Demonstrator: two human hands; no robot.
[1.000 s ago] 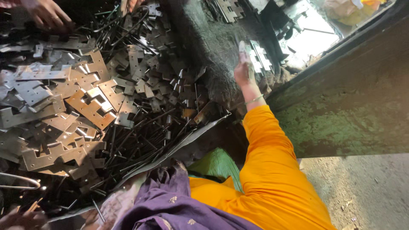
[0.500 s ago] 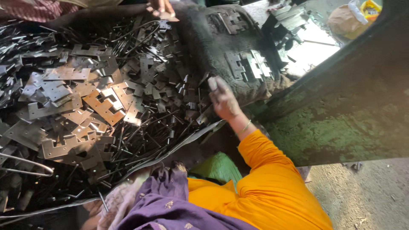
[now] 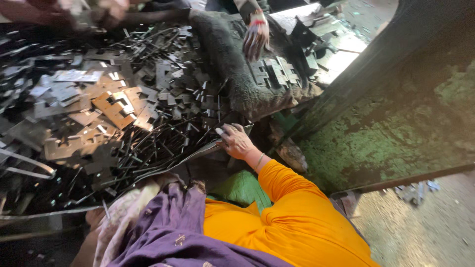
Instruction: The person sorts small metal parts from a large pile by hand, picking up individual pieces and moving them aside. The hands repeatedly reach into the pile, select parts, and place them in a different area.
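At the left lies one large heap of flat notched metal plates (image 3: 116, 106) and thin dark metal strips (image 3: 163, 143), too many to count. The person's right hand (image 3: 236, 142), fingers loosely curled, rests on the heap's near right edge, touching the strips; whether it grips one I cannot tell. The left hand is out of view. Farther right, one co-worker's hand (image 3: 256, 37) hangs with fingers spread over a dark cloth (image 3: 232, 74) bearing about three plates.
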